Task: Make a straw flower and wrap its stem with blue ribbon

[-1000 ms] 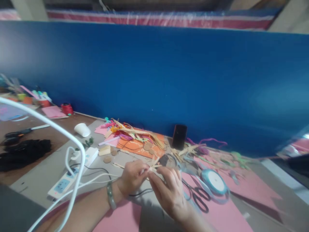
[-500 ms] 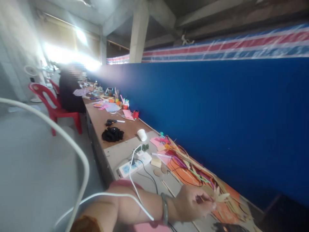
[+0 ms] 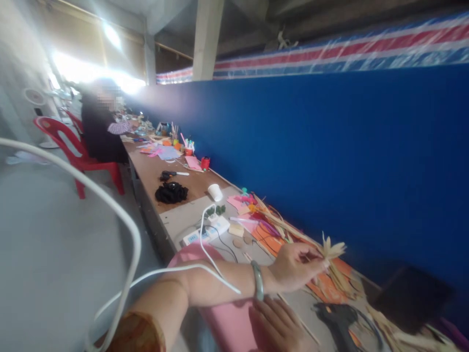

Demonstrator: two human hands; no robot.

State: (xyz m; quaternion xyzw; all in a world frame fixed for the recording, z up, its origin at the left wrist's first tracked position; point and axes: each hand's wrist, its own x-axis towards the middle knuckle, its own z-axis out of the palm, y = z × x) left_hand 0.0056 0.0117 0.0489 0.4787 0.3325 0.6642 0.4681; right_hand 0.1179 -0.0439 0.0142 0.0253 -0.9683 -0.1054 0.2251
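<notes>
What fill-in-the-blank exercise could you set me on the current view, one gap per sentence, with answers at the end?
1. The pale petalled piece is held by the person's ____ hand.
2. The cup beyond the power strip is coloured ____.
3. The tall panel along the table is coloured ____.

Missing words: left; white; blue.

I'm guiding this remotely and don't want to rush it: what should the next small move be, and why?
Probably raise the right grip to steady the pale flower-like piece: only the left grip pinches it, near where the petals fan out, while the right sits lower by the pink sheet, nothing visibly held.
</notes>
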